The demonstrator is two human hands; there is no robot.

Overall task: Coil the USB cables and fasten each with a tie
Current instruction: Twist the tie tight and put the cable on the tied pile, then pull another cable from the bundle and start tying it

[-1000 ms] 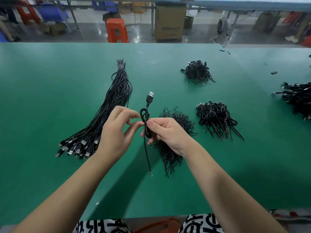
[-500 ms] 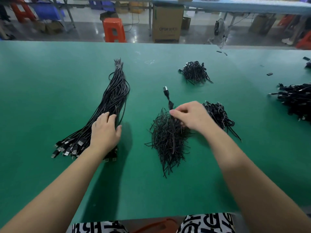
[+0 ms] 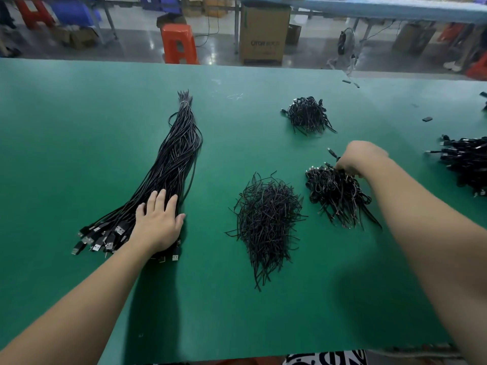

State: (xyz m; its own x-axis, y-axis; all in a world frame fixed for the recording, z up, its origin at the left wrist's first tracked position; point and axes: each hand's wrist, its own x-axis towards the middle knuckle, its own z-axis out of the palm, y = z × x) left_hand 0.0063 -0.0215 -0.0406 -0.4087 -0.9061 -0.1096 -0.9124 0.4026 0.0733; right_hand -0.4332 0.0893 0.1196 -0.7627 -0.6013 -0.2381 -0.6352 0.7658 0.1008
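Both hands had parted since a second earlier, when they worked together at one coiled USB cable held up between them over the tie pile. The left hand (image 3: 158,225) now lay flat, fingers straight and spread, on the plug end of the bundle of uncoiled USB cables (image 3: 168,169) at the left of the green counter (image 3: 66,127); it had reached that spot half a second before and had not shifted. The right hand (image 3: 358,159) had travelled from the pile of loose ties (image 3: 266,219) in the middle to the far edge of the nearer heap of finished coils (image 3: 334,196), carrying the coiled USB cable (image 3: 332,153) with it. Its fingers curled down over the heap's top edge, and a plug end stuck out just left of the knuckles; whether the fingers still pinched that cable or had let it drop I cannot tell, since the back of the hand hid them.

Judging from this, one cable was tied and was being set with the done ones, and the left hand was placed to draw the next from the bundle. A second heap of coils (image 3: 307,115) lay farther back, and more dark cables (image 3: 466,162) sat at the right edge. The bundle remained thick, so much of the job was left.
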